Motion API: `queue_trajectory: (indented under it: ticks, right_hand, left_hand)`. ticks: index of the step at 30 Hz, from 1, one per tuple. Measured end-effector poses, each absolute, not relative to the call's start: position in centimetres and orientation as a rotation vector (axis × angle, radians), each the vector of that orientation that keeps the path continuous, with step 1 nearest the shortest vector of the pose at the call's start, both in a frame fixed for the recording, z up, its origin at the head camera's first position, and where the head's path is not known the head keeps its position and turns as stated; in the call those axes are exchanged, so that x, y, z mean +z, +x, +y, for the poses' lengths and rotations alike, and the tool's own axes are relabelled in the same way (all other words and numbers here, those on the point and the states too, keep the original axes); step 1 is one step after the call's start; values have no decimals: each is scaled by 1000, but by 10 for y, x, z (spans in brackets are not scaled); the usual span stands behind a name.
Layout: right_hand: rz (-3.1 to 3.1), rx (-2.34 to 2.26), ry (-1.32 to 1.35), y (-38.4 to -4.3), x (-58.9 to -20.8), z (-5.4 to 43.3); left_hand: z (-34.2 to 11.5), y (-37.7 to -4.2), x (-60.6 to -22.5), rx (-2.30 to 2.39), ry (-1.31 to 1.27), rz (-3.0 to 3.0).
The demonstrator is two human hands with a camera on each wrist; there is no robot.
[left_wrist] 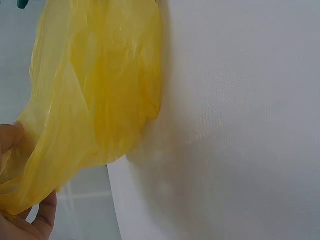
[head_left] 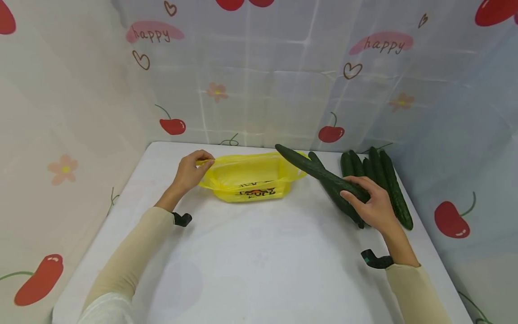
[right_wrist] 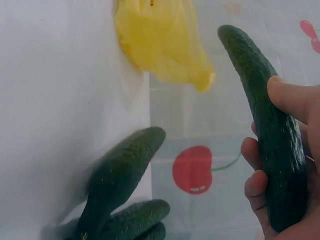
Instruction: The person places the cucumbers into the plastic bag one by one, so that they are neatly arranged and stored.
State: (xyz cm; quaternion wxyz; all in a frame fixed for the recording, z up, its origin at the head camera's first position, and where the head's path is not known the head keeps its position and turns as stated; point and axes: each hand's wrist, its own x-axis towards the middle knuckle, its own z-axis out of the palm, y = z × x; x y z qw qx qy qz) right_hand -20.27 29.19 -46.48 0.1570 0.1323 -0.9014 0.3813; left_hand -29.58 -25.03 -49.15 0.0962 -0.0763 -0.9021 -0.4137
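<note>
A yellow plastic bag (head_left: 251, 173) with dark print stands on the table, its mouth spread toward the back. My left hand (head_left: 190, 173) pinches the bag's left edge between thumb and fingers; the left wrist view shows the thin bag (left_wrist: 110, 75) hanging from that hand (left_wrist: 25, 220). My right hand (head_left: 374, 202) grips a long dark green cucumber (right_wrist: 267, 130) near its lower end. Raised over the table, the cucumber points up and left, and its far tip overlaps the bag's right side in the head view. Another cucumber (head_left: 336, 198) lies beneath it on the table.
Several more cucumbers (head_left: 388, 180) lie side by side at the table's back right. The white table (head_left: 259, 261) meets a patterned curtain (head_left: 259, 81) behind, with more curtain along both sides. Small black wrist mounts (head_left: 376, 259) stick out from both forearms.
</note>
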Motion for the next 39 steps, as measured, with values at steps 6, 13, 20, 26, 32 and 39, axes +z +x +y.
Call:
queue_trajectory:
  ticks: [6,13,20,26,32,39]
  right_hand:
    - [-2638,977,492,-223,-461,276]
    - [-2724,913,646,-244,-450,253]
    - [-2768,743,836,-267,-439,228]
    - [-2877,562,926,-287,-428,197]
    - [-2907,440,1036,-312,-424,165]
    - [-2937,456,1122,-330,-432,140]
  left_hand:
    - [-250,-296,-492,-1229,-230,-2666]
    - [-249,-299,-492,-1221,-234,-2661]
    - [-245,-302,-495,-1231,-240,-2661]
    - [-239,-304,-494,-1241,-271,-2666]
    - [-233,-306,-495,-1259,-282,-2666]
    - [-230,-307,-499,-1268,-301,-2686]
